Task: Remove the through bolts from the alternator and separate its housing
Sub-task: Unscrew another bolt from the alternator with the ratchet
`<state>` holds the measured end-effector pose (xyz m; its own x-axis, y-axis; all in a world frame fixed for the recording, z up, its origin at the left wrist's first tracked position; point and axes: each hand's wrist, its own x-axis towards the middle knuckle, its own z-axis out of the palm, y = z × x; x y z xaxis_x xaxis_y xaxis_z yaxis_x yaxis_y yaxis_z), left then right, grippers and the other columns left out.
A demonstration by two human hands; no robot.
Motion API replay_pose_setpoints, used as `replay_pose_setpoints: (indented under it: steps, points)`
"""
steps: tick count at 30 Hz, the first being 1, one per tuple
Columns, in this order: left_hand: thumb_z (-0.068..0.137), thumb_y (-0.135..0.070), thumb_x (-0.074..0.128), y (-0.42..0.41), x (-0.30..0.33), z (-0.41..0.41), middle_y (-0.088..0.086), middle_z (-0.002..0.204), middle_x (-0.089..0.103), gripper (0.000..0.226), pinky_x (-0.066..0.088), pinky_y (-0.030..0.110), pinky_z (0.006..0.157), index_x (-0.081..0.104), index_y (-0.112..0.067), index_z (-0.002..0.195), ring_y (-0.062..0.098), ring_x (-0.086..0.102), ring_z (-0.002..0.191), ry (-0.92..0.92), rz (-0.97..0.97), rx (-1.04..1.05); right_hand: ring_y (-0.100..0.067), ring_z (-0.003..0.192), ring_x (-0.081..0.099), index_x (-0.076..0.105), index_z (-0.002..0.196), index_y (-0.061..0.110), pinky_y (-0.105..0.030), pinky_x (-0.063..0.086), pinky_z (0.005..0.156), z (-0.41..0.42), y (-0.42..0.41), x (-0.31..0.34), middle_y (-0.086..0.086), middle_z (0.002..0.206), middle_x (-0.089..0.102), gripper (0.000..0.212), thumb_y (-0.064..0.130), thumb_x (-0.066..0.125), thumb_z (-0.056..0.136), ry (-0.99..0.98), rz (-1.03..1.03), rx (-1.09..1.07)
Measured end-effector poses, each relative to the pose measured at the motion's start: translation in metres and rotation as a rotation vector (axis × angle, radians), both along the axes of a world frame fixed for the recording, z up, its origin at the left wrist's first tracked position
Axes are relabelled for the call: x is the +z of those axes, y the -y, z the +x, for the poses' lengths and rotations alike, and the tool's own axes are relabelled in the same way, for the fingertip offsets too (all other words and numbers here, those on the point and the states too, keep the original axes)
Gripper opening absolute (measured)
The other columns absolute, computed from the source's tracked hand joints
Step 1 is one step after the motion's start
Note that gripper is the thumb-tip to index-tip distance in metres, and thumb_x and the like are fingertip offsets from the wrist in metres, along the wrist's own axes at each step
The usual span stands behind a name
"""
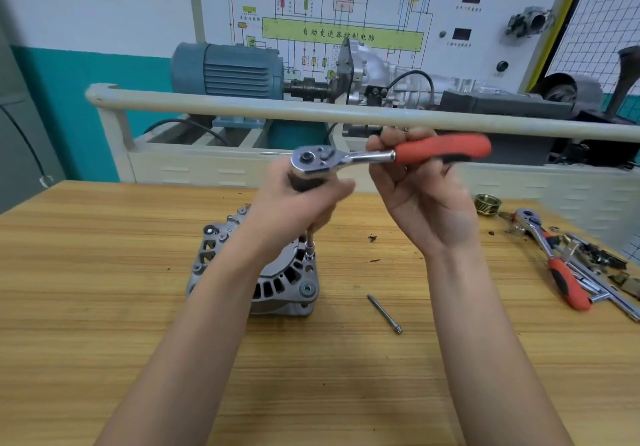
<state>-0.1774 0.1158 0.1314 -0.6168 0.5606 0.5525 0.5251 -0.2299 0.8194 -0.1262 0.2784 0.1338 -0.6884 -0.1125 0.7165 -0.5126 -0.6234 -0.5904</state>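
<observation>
The grey alternator [277, 275] lies on the wooden table [104, 307], partly hidden by my left forearm. A ratchet [346, 158] with a red handle stands above it on a long extension, whose socket [309, 249] sits on a bolt at the alternator's right rim. My left hand [304, 199] grips the extension just under the ratchet head. Around the red handle, my right hand [419, 189] holds with curled fingers and thumb. One removed through bolt [384, 313] lies on the table to the right of the alternator.
A second red-handled ratchet [554, 262] lies among loose tools and parts at the table's right edge. A brass pulley [487, 204] stands behind them. A pale rail [311, 109] crosses behind the table, with a motor and gearbox training rig [242, 71] beyond.
</observation>
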Motion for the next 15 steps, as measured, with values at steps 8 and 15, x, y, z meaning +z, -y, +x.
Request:
replay_pose_setpoints:
  steps: [8,15]
  points:
    - [0.077,-0.015,0.067,0.004,0.000,0.001,0.002,0.047,0.048,0.027,0.040,0.029,0.051,0.052,-0.011,0.055,0.022,0.045,0.046,-0.109,-0.103,-0.048,-0.023,0.098,0.069,0.073,0.098,0.007,-0.031,0.055,0.084,-0.004,0.006,-0.001,-0.010,0.099,0.073,0.024,0.020,0.068,0.078,0.097,-0.075,-0.040]
    - [0.080,-0.010,0.062,0.000,0.000,0.005,0.004,0.044,0.039,0.031,0.031,0.036,0.046,0.045,-0.012,0.054,0.021,0.035,0.042,-0.073,-0.056,-0.093,-0.027,0.096,0.070,0.071,0.100,0.002,-0.034,0.056,0.083,-0.005,0.009,-0.001,-0.016,0.100,0.072,0.024,0.017,0.066,0.081,0.136,-0.126,-0.006]
